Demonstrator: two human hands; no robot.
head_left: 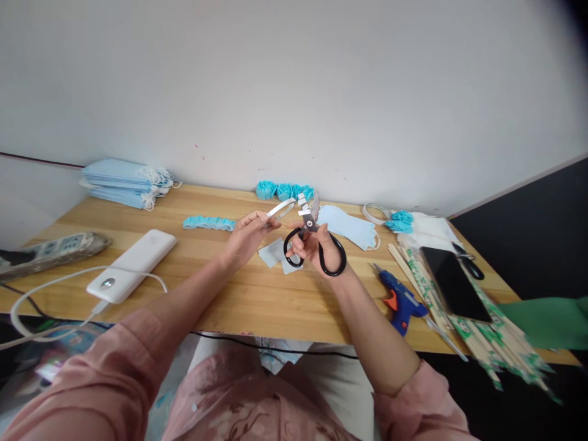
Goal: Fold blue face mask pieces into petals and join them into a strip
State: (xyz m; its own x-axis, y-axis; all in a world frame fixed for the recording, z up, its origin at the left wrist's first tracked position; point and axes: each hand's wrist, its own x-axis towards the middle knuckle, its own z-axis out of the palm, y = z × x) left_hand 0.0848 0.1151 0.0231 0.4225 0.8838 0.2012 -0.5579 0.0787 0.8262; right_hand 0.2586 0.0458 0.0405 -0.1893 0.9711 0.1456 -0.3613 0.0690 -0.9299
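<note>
Above the bench (239, 300), the left hand (245, 236) pinches a tape roll (281, 209); the right hand (312, 245) grips scissors (309, 236), blades at the tape. Fingers sit close; a slip could nick them.

Bare desk (257, 300) lies open in front of both hands. To the left a power bank (133, 264) and its cable (59, 285) block the way; to the right a glue gun (400, 301), phone (454, 283) and stick bundle (482, 337) crowd the edge.
</note>
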